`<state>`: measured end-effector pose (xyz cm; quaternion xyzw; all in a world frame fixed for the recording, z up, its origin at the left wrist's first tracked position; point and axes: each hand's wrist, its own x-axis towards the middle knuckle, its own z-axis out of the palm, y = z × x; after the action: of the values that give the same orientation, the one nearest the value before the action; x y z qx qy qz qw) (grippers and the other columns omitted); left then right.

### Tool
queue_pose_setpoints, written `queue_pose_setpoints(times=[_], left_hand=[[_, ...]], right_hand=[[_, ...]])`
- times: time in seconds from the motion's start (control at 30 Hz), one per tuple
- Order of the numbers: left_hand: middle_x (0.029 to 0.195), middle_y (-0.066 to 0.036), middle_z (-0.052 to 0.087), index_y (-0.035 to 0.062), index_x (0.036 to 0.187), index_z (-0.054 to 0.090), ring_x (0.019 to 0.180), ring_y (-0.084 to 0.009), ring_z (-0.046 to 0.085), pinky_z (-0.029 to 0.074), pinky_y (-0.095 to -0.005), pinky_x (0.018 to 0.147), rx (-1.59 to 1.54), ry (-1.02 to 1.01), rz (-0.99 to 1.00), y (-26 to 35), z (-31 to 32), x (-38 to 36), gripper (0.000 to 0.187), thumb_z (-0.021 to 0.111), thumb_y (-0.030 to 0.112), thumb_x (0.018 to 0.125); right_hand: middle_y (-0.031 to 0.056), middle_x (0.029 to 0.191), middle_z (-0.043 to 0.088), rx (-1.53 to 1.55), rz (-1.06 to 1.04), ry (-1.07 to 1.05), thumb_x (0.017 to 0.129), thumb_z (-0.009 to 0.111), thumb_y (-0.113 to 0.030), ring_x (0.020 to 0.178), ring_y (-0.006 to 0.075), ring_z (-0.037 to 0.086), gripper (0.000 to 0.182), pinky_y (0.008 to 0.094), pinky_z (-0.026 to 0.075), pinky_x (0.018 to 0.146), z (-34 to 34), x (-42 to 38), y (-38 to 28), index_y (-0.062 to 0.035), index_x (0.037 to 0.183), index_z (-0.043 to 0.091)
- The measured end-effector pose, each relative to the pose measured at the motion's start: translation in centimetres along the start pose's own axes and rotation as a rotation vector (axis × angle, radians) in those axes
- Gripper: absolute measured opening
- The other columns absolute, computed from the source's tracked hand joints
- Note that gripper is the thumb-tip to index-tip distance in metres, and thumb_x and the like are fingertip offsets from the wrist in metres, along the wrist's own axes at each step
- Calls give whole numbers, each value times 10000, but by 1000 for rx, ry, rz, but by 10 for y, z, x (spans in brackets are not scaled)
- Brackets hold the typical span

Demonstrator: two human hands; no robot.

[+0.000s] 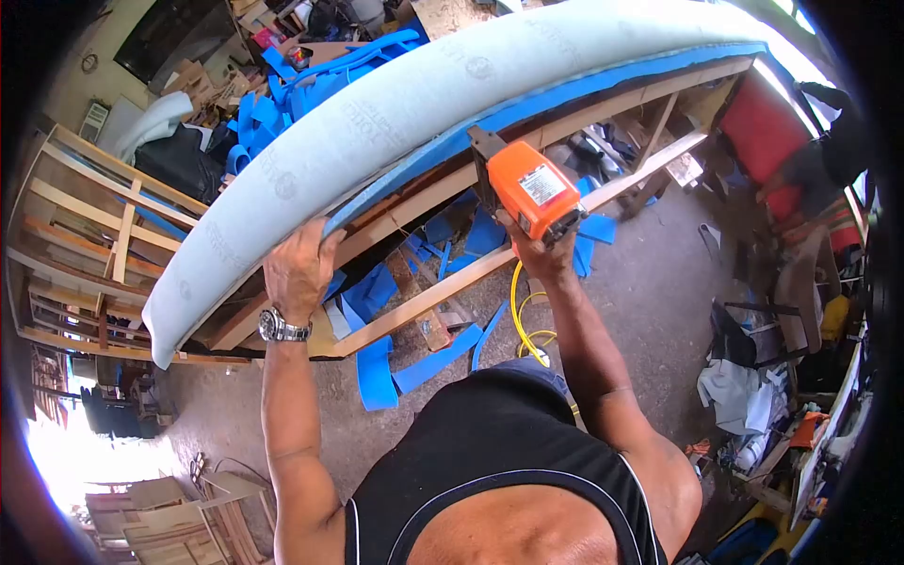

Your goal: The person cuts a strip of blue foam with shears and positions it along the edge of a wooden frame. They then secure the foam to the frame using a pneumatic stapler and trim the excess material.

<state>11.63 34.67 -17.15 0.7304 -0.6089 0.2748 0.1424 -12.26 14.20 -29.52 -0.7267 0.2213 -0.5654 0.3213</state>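
Observation:
My right hand [544, 247] is wrapped around the grip of an orange air stapler [535, 184]. Its dark nose touches or hovers close to the blue foam edge [405, 179] of a long curved frame; exact contact cannot be made out. My left hand [299, 268], with a metal watch on the wrist, grips that padded edge further left, its fingers closed over the foam. White printed fabric [377, 122] covers the curved top. Under it run bare wooden rails [433, 306]. A yellow air hose [517, 311] hangs below the stapler.
Blue foam offcuts [377, 375] lie on the concrete floor [650, 311] beneath the frame. More blue foam scraps [315, 89] are piled behind it. Another slatted wooden frame [113, 231] stands at left. Clutter and pale cloth [734, 395] line the right side.

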Motion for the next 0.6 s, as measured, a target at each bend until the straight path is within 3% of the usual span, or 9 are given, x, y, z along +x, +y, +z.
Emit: queue_pose_setpoints(times=[0.17, 0.2, 0.33, 0.43, 0.47, 0.53, 0.6], left_hand=[[796, -139, 700, 44, 927, 692, 716, -331, 676, 515, -416, 645, -46, -31, -64, 0, 0, 3, 212, 716, 244, 862], [786, -144, 698, 47, 917, 691, 714, -327, 677, 515, -411, 642, -85, -48, -104, -2, 0, 2, 230, 718, 270, 866], [790, -144, 686, 68, 911, 680, 720, -347, 666, 506, -436, 632, -132, -65, -119, -6, -1, 2, 240, 716, 301, 864], [782, -143, 686, 69, 909, 682, 710, -342, 668, 505, -429, 624, -128, -70, -126, -5, -1, 3, 256, 710, 320, 871], [777, -142, 685, 69, 909, 682, 706, -341, 667, 505, -428, 622, -132, -79, -135, -4, -2, 3, 255, 711, 320, 870], [757, -144, 682, 66, 911, 683, 687, -337, 666, 503, -419, 613, -134, -89, -147, -5, -2, 3, 259, 708, 322, 878], [726, -149, 675, 58, 916, 685, 659, -332, 663, 501, -405, 600, -136, -98, -154, -6, -1, 2, 269, 698, 326, 895]], right_hand=[[79, 968, 745, 62, 58, -9, 793, 807, -220, 909, 220, 724, 269, 345, 571, 795, 16, -2, -2, -78, 1008, 727], [61, 973, 745, -108, 22, -44, 810, 792, -269, 919, 226, 721, 273, 351, 570, 801, 19, -2, 0, -93, 1008, 727], [23, 1016, 741, -294, -19, -105, 837, 752, -368, 944, 232, 711, 339, 359, 561, 827, 19, -7, -2, -119, 1064, 713], [36, 1046, 735, -63, 104, -80, 820, 777, -314, 935, 228, 713, 327, 350, 565, 815, 27, -15, -3, -123, 1076, 710], [64, 1049, 732, -33, 60, -88, 799, 798, -212, 926, 203, 715, 332, 329, 568, 797, 30, -17, -1, -102, 1095, 696], [68, 1028, 732, 147, 245, -104, 784, 800, -141, 921, 185, 712, 343, 319, 568, 791, 42, -19, 4, -74, 1100, 684], [60, 1075, 715, 166, 330, -170, 800, 786, -173, 987, 193, 685, 372, 339, 543, 844, 44, -24, 6, -82, 1140, 665]])
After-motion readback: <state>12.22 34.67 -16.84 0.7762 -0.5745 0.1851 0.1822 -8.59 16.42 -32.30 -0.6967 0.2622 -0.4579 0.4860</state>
